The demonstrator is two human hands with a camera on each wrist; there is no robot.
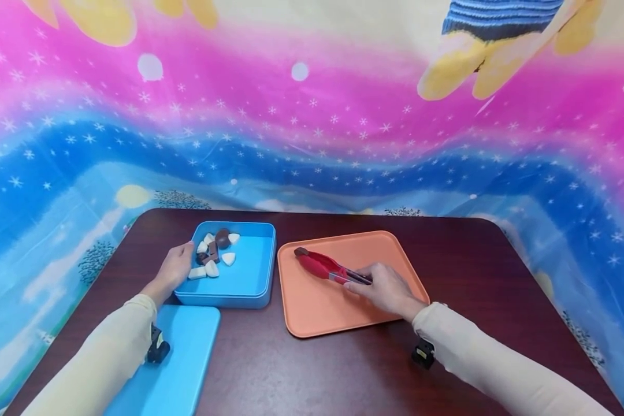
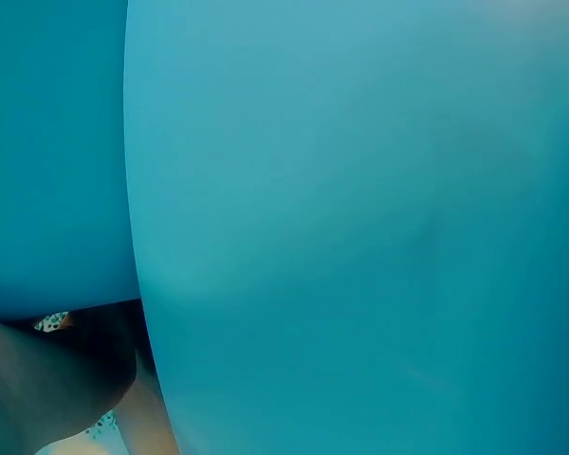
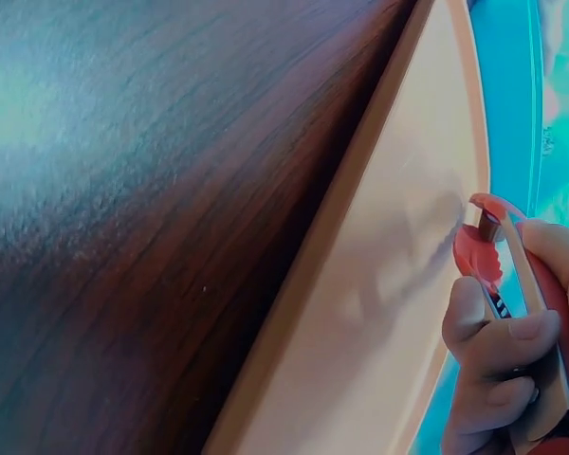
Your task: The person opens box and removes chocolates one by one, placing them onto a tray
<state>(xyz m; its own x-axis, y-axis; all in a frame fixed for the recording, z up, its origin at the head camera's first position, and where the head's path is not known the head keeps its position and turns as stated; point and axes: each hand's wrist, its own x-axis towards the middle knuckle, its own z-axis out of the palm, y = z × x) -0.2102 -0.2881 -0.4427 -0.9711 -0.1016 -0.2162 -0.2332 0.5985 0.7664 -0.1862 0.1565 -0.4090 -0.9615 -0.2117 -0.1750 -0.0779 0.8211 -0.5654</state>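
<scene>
My right hand (image 1: 387,290) grips a pair of red-and-black tongs (image 1: 319,266) above the orange tray (image 1: 322,315). At the tongs' red tips a small brown piece, which looks like chocolate (image 3: 490,227), is pinched. My left hand (image 1: 173,268) holds the left wall of an open blue box (image 1: 252,271), thumb at the rim; its other fingers are mostly hidden. Several white and brown chocolate-like pieces (image 1: 211,268) lie in the box's left half, among them a round dark one (image 1: 222,238). In the left wrist view, blue plastic (image 2: 360,190) fills most of the picture.
A flat blue lid (image 1: 187,346) lies in front of the box, under my left forearm. Tray and box stand side by side on the dark brown table (image 1: 291,375). Behind the table hangs a colourful printed cloth (image 1: 312,115).
</scene>
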